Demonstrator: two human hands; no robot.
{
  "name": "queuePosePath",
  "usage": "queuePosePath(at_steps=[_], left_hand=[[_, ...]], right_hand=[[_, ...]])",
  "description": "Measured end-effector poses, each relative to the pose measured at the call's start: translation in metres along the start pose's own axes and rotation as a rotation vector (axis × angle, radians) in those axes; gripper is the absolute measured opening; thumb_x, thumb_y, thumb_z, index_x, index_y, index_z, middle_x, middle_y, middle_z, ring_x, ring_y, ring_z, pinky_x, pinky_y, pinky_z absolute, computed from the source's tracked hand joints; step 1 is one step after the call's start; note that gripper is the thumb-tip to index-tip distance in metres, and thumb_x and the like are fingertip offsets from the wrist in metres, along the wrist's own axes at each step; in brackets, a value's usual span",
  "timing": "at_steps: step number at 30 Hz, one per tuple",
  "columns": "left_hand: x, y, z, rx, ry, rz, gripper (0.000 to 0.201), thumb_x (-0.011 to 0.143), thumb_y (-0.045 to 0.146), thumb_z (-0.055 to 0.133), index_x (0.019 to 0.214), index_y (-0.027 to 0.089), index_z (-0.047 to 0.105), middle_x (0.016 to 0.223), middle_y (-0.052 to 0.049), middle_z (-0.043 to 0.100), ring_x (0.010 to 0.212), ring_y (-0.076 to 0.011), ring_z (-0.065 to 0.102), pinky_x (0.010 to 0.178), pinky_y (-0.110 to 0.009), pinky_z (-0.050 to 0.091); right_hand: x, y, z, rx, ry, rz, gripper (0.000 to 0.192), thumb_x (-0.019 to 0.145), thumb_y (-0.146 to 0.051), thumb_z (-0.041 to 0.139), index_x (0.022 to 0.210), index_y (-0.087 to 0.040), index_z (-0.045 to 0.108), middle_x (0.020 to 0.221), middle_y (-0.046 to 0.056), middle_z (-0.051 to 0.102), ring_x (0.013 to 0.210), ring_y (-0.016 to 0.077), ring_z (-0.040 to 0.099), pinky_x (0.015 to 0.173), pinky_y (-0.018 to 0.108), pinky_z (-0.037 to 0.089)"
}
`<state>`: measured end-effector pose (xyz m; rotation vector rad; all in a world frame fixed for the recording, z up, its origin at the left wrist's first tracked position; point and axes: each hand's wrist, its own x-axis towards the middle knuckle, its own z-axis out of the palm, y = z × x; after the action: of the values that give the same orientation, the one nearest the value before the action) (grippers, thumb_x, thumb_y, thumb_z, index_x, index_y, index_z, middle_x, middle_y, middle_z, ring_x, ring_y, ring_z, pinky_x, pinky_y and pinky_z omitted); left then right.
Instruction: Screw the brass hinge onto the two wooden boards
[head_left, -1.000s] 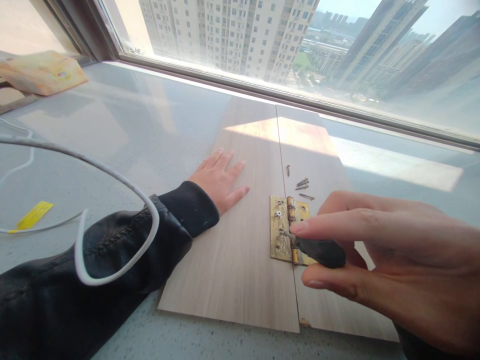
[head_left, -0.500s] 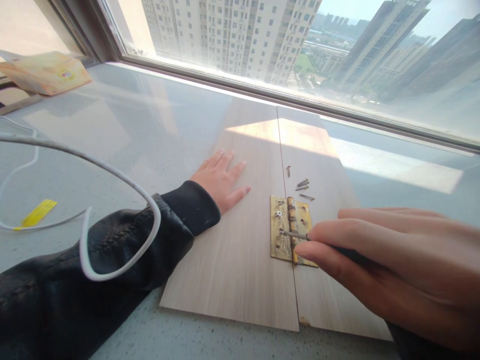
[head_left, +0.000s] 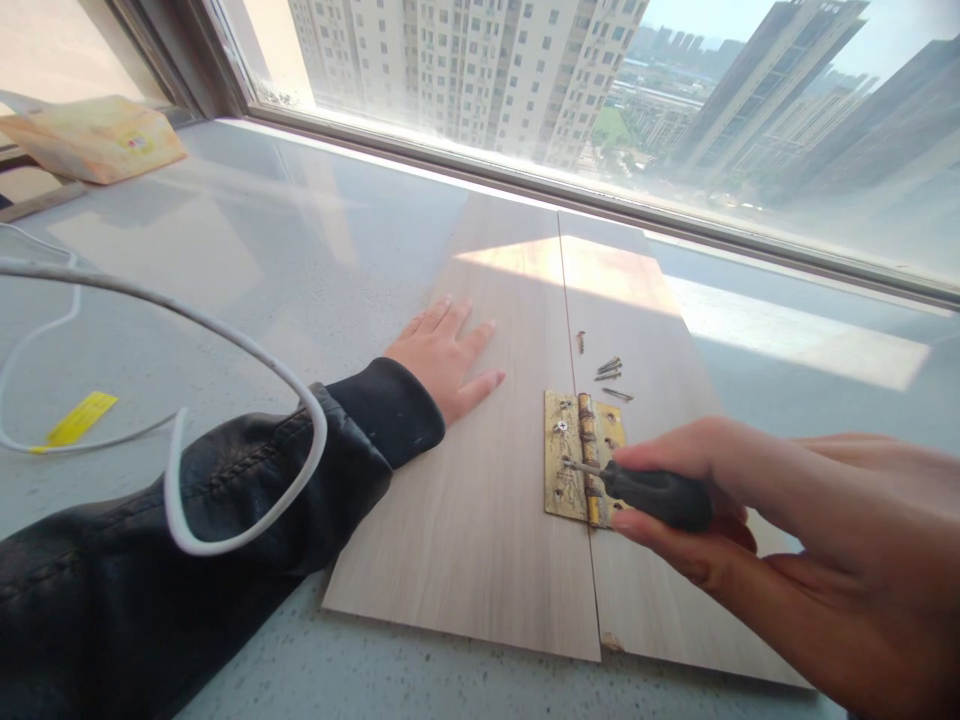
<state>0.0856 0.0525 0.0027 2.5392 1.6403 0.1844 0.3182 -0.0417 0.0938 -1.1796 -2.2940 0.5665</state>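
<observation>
My right hand (head_left: 780,530) pinches the black handle of a screwdriver (head_left: 656,497) between thumb and fingers. Its thin tip meets a screw hole on the left leaf of a worn brass hinge (head_left: 562,480); whether a screw sits there I cannot tell. One bright cross-head screw (head_left: 562,426) shows higher on that leaf. The hinge straddles the seam between a left wooden board (head_left: 480,540) and a right wooden board (head_left: 697,620). Flat on the left board lies my left hand (head_left: 448,358), fingers spread. Above the hinge, several loose screws (head_left: 610,368) rest on the right board.
A white cable (head_left: 247,345) loops across the left, in front of my sleeve, with a yellow tag (head_left: 82,418) nearby. The boards lie on a speckled sill (head_left: 300,660) along a window frame (head_left: 450,175). A patterned packet (head_left: 97,140) stands at the far left.
My right hand has shifted its grip and its fingers have opened out, showing more of the screwdriver's black handle. The tip stays at the same spot on the hinge; my left hand is still.
</observation>
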Motion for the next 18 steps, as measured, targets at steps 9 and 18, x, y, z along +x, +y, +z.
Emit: queuePosePath(at_steps=[9,18], left_hand=[[-0.001,0.003,-0.005,0.005,-0.030,-0.008,0.065,0.097,0.050,0.042,0.152,0.014,0.039,0.160,-0.021,0.028,0.149,-0.0398,0.021,0.121,-0.048,0.023],[-0.002,0.003,-0.006,0.005,-0.020,-0.006,0.064,0.098,0.050,0.042,0.151,0.015,0.040,0.160,-0.021,0.029,0.149,-0.0389,0.022,0.121,-0.047,0.023]], right_hand=[[0.006,0.002,0.010,-0.508,0.202,-0.132,0.029,0.089,-0.048,0.060,0.070,-0.026,0.056,0.046,-0.004,0.038,0.040,0.0124,0.032,0.042,0.032,0.023],[0.007,0.001,-0.007,-0.372,0.056,-0.156,0.013,0.091,-0.037,0.062,0.103,-0.033,0.062,0.081,-0.006,0.072,0.055,0.0100,0.060,0.047,0.024,0.045]])
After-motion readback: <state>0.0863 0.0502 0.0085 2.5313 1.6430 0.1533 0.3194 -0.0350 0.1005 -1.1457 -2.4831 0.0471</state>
